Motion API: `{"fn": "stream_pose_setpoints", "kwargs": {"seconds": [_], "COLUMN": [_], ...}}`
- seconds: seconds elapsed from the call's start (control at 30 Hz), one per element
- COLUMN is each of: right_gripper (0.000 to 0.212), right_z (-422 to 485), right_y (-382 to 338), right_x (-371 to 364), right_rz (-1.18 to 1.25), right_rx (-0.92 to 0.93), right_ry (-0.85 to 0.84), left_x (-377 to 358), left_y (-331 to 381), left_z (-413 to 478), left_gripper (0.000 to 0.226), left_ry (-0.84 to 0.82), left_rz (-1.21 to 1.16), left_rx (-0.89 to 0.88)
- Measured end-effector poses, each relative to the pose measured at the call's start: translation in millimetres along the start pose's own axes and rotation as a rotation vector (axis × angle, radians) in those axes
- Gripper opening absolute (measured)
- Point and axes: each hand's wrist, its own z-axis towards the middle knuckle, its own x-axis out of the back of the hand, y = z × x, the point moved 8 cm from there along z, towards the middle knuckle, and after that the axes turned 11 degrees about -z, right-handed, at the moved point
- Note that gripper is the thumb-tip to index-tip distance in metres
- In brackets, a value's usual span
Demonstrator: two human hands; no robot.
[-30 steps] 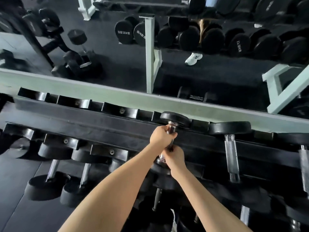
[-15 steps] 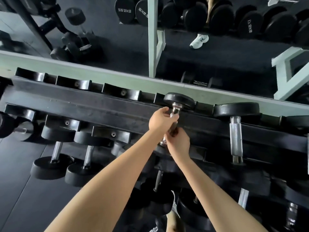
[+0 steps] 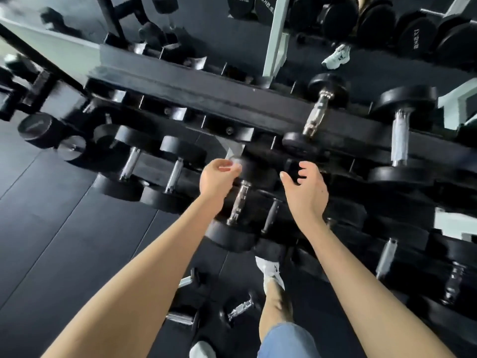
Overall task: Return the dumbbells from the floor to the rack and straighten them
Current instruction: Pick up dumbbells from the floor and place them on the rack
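Observation:
A small black dumbbell with a chrome handle lies slightly askew on the top tier of the black rack. Both my hands are off it and lower down, over the middle tier. My left hand hangs with loosely curled fingers beside the head of a middle-tier dumbbell and holds nothing. My right hand is spread, empty, to the right of it. On the floor by my feet lies another small chrome-handled dumbbell.
A bigger dumbbell sits right of the placed one. Two more dumbbells rest on the middle tier at left, with larger ones on the lower right tiers. A mirror behind the rack reflects heavier dumbbells. My white shoe stands near the rack's base.
Both hands let go of the small dumbbell's handle and dropped back toward me. The dumbbell stays on the top tier. The view swung left and down, showing the floor.

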Motion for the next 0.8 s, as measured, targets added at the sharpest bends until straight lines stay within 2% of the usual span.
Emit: {"fn": "stream_pose_setpoints", "kwargs": {"seconds": [0.1,0.23,0.4,0.6,0.8], "right_gripper": [0.046,0.046,0.045,0.041,0.047], "right_z": [-75,-171,-256,-298,-281], "right_y": [14,50,102,169,245], "right_x": [-25,-66,-112,-178,-265], "right_rz": [-0.025,-0.094,-0.209,-0.414,-0.695], "right_rx": [0.011,0.007,-0.008,0.047,0.251], "right_ry": [-0.053,-0.18,-0.36,-0.586,-0.699], "left_x": [64,135,186,182,124], "left_y": [-54,-143,-245,-368,-494], "left_z": [-40,-93,-143,-172,-170], "left_gripper": [0.01,0.01,0.015,0.022,0.019], "left_ry": [0.011,0.024,0.074,0.107,0.133], "left_rz": [-0.031,-0.047,-0.041,-0.051,-0.161], "left_rx": [0.034,0.162,0.301,0.492,0.676]}}
